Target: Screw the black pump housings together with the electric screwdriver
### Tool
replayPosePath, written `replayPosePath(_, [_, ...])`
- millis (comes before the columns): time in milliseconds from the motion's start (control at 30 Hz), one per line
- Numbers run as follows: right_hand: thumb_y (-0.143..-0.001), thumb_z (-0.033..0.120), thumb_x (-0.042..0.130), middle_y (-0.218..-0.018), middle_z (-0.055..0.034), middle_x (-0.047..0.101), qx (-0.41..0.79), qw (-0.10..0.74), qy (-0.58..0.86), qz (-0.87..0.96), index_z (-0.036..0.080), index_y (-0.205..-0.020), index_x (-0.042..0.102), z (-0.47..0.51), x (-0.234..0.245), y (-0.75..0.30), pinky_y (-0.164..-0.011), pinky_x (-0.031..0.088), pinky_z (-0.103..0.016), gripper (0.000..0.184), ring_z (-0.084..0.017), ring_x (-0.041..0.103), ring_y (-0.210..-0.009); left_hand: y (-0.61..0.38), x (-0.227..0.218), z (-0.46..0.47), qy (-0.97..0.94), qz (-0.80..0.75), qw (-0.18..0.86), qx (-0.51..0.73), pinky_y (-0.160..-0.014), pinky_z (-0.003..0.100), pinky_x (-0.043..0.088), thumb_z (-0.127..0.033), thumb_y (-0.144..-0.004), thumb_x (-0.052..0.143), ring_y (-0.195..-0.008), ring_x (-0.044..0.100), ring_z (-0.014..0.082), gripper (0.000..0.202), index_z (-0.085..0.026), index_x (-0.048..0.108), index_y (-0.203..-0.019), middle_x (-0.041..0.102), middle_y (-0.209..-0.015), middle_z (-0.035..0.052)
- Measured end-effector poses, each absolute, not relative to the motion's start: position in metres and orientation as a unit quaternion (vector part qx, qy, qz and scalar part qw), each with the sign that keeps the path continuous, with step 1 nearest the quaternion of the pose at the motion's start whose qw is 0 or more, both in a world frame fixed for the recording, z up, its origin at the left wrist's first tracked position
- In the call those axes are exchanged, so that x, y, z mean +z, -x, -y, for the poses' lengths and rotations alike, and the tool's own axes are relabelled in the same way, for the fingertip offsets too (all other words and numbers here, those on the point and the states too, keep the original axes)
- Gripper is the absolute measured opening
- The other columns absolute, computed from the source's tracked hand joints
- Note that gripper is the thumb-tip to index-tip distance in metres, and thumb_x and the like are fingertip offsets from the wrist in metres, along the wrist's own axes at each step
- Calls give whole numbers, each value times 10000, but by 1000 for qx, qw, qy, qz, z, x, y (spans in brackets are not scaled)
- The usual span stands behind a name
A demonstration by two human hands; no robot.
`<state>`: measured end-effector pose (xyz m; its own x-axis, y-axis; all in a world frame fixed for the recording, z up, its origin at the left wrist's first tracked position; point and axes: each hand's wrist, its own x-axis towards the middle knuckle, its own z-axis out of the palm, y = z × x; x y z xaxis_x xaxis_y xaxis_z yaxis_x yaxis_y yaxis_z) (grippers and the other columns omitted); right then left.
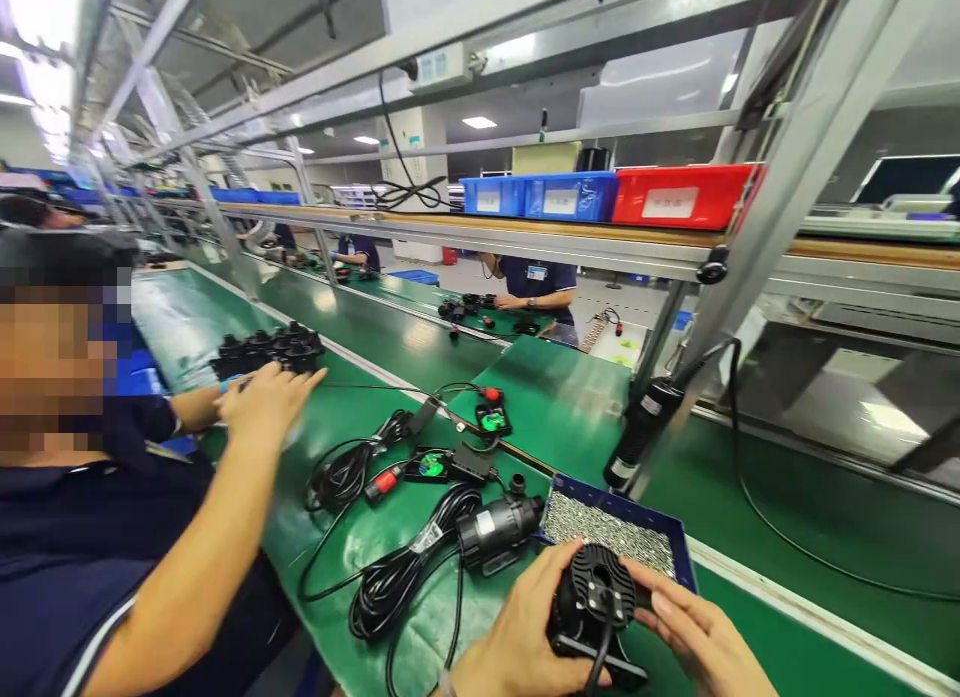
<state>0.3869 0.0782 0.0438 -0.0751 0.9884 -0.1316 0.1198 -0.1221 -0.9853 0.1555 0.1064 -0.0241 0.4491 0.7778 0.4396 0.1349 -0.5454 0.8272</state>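
A black pump (596, 585) with a ribbed round end and a cable is upright at the lower right. My left hand (517, 627) is wrapped round its left side, thumb low near the base. From the right, my right hand (694, 627) grips the pump's edge with its fingertips; any small part between them is hidden. Just behind my hands, a blue tray (686, 547) holds many small silvery screws (607, 527). Left of it lies another black pump (501, 532), on its side, with a coiled black cable (412, 562).
Cable coils (352, 472) and open boxes with green circuit boards (431, 465) lie on the green bench (465, 617). An electric screwdriver (643, 432) hangs ahead. A co-worker (187, 577) at left reaches toward several black parts (266, 349). Blue and red bins (679, 197) stand on the shelf.
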Motion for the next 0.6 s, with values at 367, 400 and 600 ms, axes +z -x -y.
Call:
replayPosePath(367, [-810, 606, 647, -1426, -168, 589, 260, 593, 526, 552, 204, -1461, 442, -203, 88, -368, -1135, 409, -529, 792, -315, 583, -1269, -165, -47, -104, -763, -256, 326, 495, -1075, 556, 500, -523, -742, 808, -1362, 525, 413, 933, -292, 353, -1524, 480, -1457, 187])
replayPosePath(400, [-790, 590, 673, -1340, -160, 644, 259, 596, 522, 552, 197, -1397, 503, -209, 91, -365, -1102, 427, -529, 742, -313, 618, -1184, -167, -46, -106, -758, -250, 323, 509, -1060, 551, 513, -549, -694, 842, -1346, 540, 416, 965, -282, 378, -1496, 496, -1438, 189])
replayPosePath(600, [-621, 454, 829, -823, 5, 665, 311, 637, 514, 482, 205, -1083, 648, -180, 126, -368, -759, 538, -362, 556, -169, 591, -732, -171, -34, -106, -739, -309, 363, 476, -988, 503, 566, -505, -574, 904, -1110, 689, 335, 918, -237, 487, -1347, 637, -1286, 140])
